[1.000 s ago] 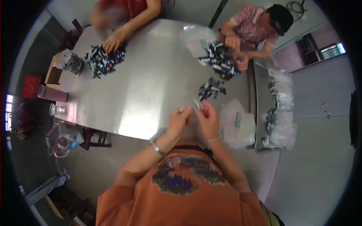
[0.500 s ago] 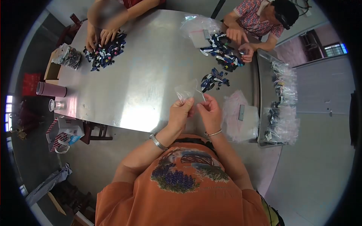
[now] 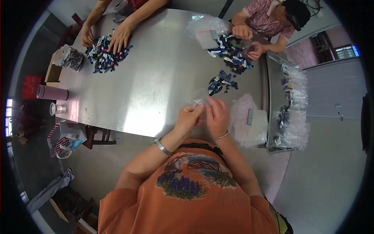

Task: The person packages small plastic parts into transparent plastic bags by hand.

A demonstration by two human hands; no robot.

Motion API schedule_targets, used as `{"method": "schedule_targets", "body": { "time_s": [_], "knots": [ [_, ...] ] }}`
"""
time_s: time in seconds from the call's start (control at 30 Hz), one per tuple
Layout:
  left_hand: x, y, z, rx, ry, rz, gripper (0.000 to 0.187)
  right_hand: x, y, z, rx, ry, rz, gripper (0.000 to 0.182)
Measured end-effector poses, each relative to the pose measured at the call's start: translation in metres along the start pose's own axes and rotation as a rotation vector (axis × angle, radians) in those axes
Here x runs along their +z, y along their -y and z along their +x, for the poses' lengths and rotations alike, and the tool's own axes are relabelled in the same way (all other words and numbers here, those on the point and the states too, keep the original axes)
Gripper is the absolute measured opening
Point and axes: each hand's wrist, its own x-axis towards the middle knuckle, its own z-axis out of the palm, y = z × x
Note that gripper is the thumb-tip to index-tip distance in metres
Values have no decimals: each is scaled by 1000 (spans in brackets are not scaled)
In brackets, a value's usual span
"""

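A small clear plastic bag (image 3: 197, 102) is pinched between the fingers of my left hand (image 3: 188, 120), low over the near edge of the table. My right hand (image 3: 218, 117) is closed at the bag's right side, its fingertips partly hidden by the clear film. Just beyond my hands lies a small pile of dark blue, black and white pieces (image 3: 222, 82). To the right of my right hand rests a stack of flat clear bags (image 3: 243, 128) with a grey block (image 3: 249, 116) on it.
A metal tray (image 3: 272, 146) with filled bags (image 3: 294, 105) stands at the right. Two co-workers sit across the metal table (image 3: 156, 70), each at a pile of pieces (image 3: 105, 54). A pink bottle (image 3: 53, 93) and a clear cup (image 3: 58, 108) stand at the left.
The bag between my hands looks lower and more gathered, and my right hand has risen against it. The left co-worker's hands have spread apart; the right co-worker now handles a clear bag.
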Motion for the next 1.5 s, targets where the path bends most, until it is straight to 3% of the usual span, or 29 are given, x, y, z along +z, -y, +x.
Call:
{"method": "schedule_targets", "body": {
  "time_s": [0.07, 0.13, 0.23, 0.3, 0.5, 0.63, 0.83, 0.9, 0.93, 1.0, 1.07, 1.1, 1.17, 1.23, 1.37, 1.43, 1.5],
  "knots": [
    [-1, -8, -1, -72, 8, 29, 22, -1, -2, -7, 85, 80, 58, 23],
    [0, -22, -3, -106, 67, -308, 16, 0, -2, -15, 172, 159, 117, 22],
    [-12, -13, 9, -94, 47, -233, 14, 1, -1, -26, 242, 191, 154, 26],
    [-15, -9, 13, -118, -10, -231, 13, -1, 0, -30, 413, 250, 349, 29],
    [-15, -8, 15, -148, -69, -271, 12, -8, 2, -29, 530, 276, 413, 32],
    [-14, -5, 12, -115, 11, -231, 12, 2, 0, -27, 510, 194, 318, 30],
    [-21, -12, 12, -112, -45, -161, 8, 0, 3, -22, 424, 215, 243, 28],
    [-20, -12, 12, -101, -62, -148, 7, 0, 6, -23, 580, 250, 332, 29],
    [-20, -11, 12, -91, -77, -134, 5, -2, 8, -20, 579, 252, 331, 29],
    [-24, -5, 13, -94, -23, -52, 7, -5, 12, -10, 71, 102, -105, 28],
    [-26, 2, 10, -97, 34, 34, 10, -4, 9, -13, -8, 139, -183, 27],
    [-21, 2, 6, -56, 27, -96, 16, -4, 8, -13, -86, 173, -262, 25],
    [-17, -7, 3, -12, 33, -218, 23, -1, 9, -15, -82, 168, -204, 23],
    [-18, -18, 2, -288, 169, -673, 33, 0, 15, -17, -76, 163, -150, 21],
    [-12, -10, 9, -282, 209, -767, 34, 5, 21, -21, 12, 260, -129, 16],
    [-16, 8, 20, -94, 81, -567, 35, 7, 19, -24, 34, 290, -146, 15],
    [-23, 14, 23, -132, 64, -552, 35, 9, 17, -26, 92, 276, -89, 15]
  ]
}}
